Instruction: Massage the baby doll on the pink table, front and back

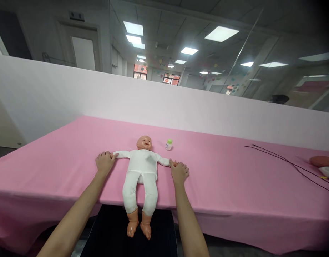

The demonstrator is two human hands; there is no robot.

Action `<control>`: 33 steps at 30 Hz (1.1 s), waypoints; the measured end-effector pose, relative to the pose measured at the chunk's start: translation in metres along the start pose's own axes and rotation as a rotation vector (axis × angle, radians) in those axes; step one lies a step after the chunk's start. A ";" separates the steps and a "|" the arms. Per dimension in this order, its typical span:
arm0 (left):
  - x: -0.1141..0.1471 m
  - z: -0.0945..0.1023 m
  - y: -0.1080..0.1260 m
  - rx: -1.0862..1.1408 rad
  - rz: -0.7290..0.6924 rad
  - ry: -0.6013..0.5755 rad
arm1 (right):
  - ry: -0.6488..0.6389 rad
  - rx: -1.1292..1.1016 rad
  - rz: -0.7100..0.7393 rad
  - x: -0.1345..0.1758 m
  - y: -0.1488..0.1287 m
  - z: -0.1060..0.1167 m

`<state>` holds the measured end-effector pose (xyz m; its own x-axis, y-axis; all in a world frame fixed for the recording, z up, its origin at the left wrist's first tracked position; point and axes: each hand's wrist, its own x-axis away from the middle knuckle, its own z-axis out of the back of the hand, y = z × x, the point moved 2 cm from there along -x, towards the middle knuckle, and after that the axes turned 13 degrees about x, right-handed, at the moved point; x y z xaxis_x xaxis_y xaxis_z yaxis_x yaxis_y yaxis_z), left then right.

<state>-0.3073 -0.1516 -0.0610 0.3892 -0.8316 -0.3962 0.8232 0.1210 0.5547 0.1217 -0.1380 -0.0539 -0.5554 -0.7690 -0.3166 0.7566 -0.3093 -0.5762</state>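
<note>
My left hand is closed around the small hand of a doll, and my right hand is closed around its other hand, with the thumb along the end of the sleeve. My two hands are well apart, one on each side, and the doll's arms stretch out sideways between them. It lies on its back in front of me on the pink-covered surface, its head at the far end and its face up. It wears a white top and white trousers. The legs reach over the near edge, so the bare feet show against my dark clothing.

Just beside the head, to the right, a small white bottle with a green cap stands upright, and neither of my hands touches it. Farther right, two thin black cables run across the cloth to the edge of my view, near a brown rounded object that is partly cut off; I cannot tell what it is. A pale low wall rises behind the surface, with lit ceiling panels above.
</note>
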 end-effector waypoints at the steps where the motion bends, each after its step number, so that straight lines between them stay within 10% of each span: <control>1: 0.000 0.002 0.002 0.047 0.013 -0.016 | -0.042 -0.127 -0.014 -0.002 0.001 -0.001; 13: -0.006 -0.008 0.020 1.247 0.227 0.148 | -0.287 -0.808 0.093 -0.007 -0.018 -0.018; 22: 0.021 -0.020 0.052 1.290 -0.080 -0.340 | -0.581 -0.929 0.306 0.007 -0.031 -0.015; 33: 0.018 -0.024 0.043 1.260 -0.060 -0.110 | -0.266 -0.851 0.103 -0.003 -0.026 -0.034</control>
<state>-0.2551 -0.1482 -0.0621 0.2787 -0.8658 -0.4156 -0.1482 -0.4664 0.8721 0.0913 -0.1086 -0.0637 -0.3205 -0.9069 -0.2736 0.2274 0.2067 -0.9516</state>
